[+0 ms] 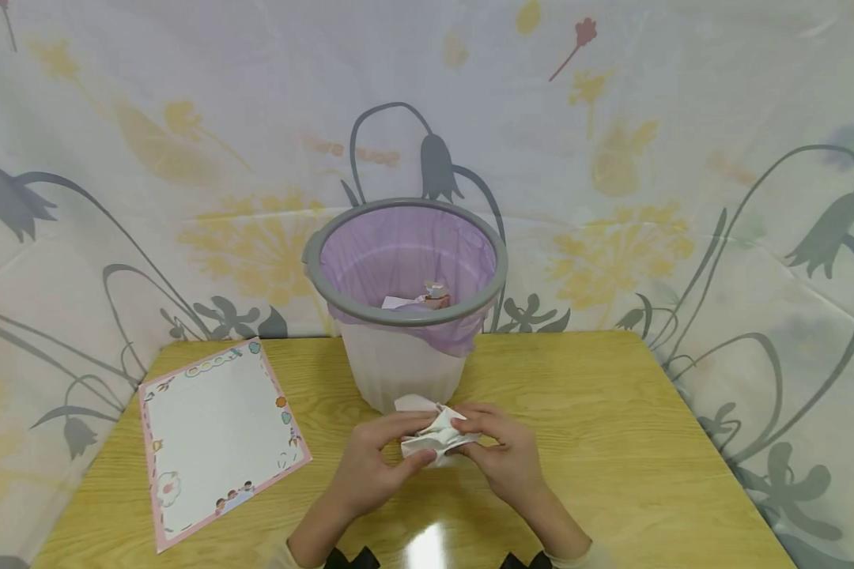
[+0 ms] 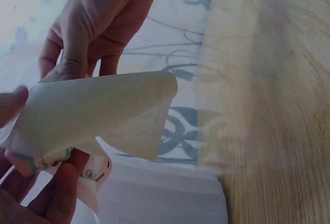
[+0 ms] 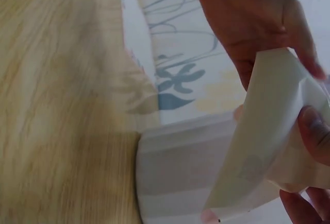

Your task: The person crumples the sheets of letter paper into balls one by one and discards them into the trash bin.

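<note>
In front of the bin, both hands hold a crumpled sheet of paper (image 1: 437, 436), mostly white outside. My left hand (image 1: 372, 466) grips its left side between thumb and fingers, while my right hand (image 1: 507, 457) pinches the right side. Seen from the left wrist, the paper (image 2: 98, 110) is folded over, and a pink edge with printed drawings shows underneath. From the right wrist, a loose flap of the paper (image 3: 258, 131) hangs down with the right thumb (image 3: 315, 131) pressed on it. The inner folds are hidden.
A white bin (image 1: 402, 359) with a grey rim and purple liner (image 1: 406, 229) stands behind the hands, some paper scraps inside. A flat pink-bordered sheet (image 1: 221, 435) lies left on the wooden table (image 1: 612, 442). A patterned curtain (image 1: 256, 118) hangs behind.
</note>
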A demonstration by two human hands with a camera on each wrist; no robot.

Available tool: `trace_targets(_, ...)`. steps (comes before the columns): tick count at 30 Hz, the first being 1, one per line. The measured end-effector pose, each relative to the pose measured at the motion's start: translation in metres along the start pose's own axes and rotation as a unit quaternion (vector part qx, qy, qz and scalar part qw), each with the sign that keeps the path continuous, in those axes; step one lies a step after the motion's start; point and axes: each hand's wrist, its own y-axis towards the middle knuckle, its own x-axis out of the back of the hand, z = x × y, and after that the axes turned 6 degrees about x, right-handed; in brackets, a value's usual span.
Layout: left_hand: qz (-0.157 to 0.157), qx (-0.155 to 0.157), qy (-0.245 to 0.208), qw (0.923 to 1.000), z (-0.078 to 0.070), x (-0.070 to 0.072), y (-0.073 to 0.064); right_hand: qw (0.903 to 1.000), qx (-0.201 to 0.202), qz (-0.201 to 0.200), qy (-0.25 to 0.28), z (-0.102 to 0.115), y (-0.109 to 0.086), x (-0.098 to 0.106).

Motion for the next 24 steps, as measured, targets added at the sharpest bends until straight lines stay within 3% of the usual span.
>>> trace_targets(4, -0.005, 0.024, 0.025, 0.9994, 0.000, 0.004, 0.000, 0.9997, -0.014, -0.016, 0.011, -0.002, 0.001, 0.006)
trace_targets(9, -0.028, 0.105, 0.049, 0.9929, -0.003, 0.007, -0.003, 0.9993, -0.005, -0.029, 0.022, -0.005, -0.001, 0.009)
trace_targets(12, -0.011, 0.164, 0.016, 0.9862, -0.005, 0.007, -0.004, 0.9984, 0.000, -0.032, 0.048, -0.006, -0.004, 0.009)
trace_targets(15, 0.015, 0.202, -0.057, 0.9775, -0.006, 0.008, -0.005, 0.9960, -0.009, -0.029, 0.084, -0.005, -0.007, 0.009)
trace_targets(19, 0.053, 0.201, -0.165, 0.9641, -0.007, 0.009, -0.005, 0.9915, -0.037, -0.019, 0.123, -0.003, -0.011, 0.007)
trace_targets(22, 0.071, 0.172, -0.219, 0.9578, -0.006, 0.009, -0.004, 0.9890, -0.051, -0.015, 0.138, -0.002, -0.013, 0.006)
trace_targets(24, 0.076, 0.149, -0.231, 0.9583, -0.006, 0.009, -0.004, 0.9881, -0.056, -0.013, 0.143, -0.002, -0.014, 0.005)
